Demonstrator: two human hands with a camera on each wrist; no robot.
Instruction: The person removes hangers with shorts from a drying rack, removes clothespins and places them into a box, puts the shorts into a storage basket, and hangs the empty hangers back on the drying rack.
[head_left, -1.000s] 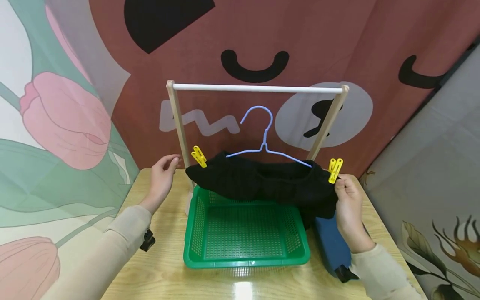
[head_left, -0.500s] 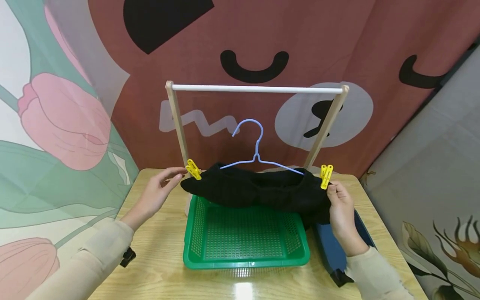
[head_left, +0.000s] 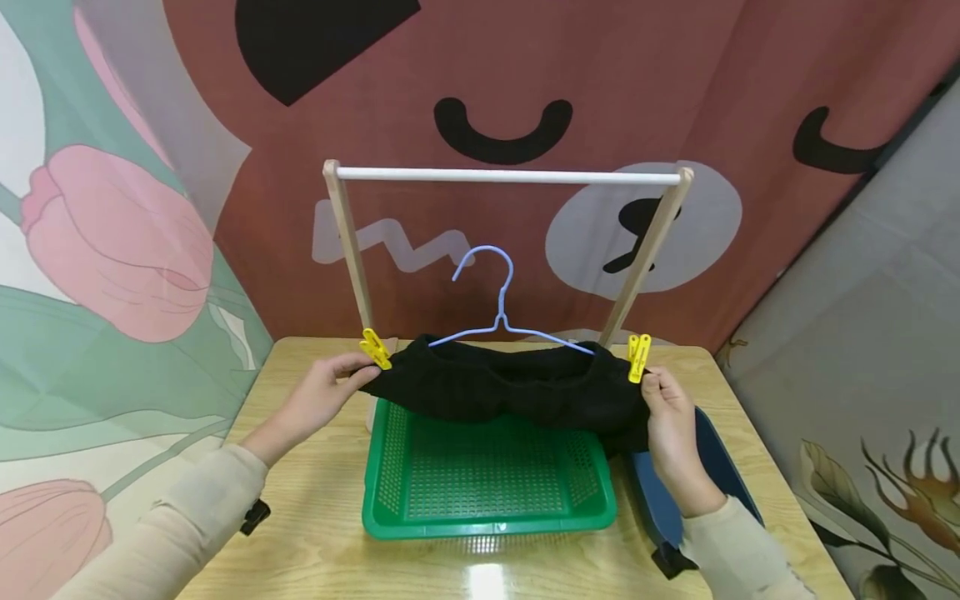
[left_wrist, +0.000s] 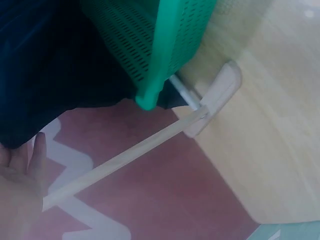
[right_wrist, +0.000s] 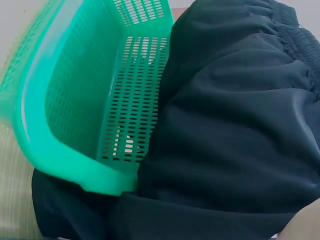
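A black garment (head_left: 510, 392) with a gathered waistband hangs on a light blue hanger (head_left: 501, 310) above the green basket. One yellow clothespin (head_left: 375, 348) sits at its left end and another yellow clothespin (head_left: 639, 357) at its right end. My left hand (head_left: 315, 400) pinches the garment's left corner between thumb and fingers, just below the clothespin. At the other corner, my right hand (head_left: 675, 437) grips the cloth between thumb and curled fingers. The right wrist view shows the black cloth (right_wrist: 235, 130) draped over the basket's edge, with its waistband gathers at upper right.
A green perforated basket (head_left: 491, 528) stands on the wooden table (head_left: 315, 533). Behind the garment rises a wooden rack with a white rod (head_left: 510, 175); the hanger's hook is below the rod. Beside the basket, under my right hand, lies a dark blue tray (head_left: 660, 492).
The garment and hanger have moved down and left. My left hand has come from beside the rack's left post to the garment's left corner and taken hold. My right hand has kept its grip.
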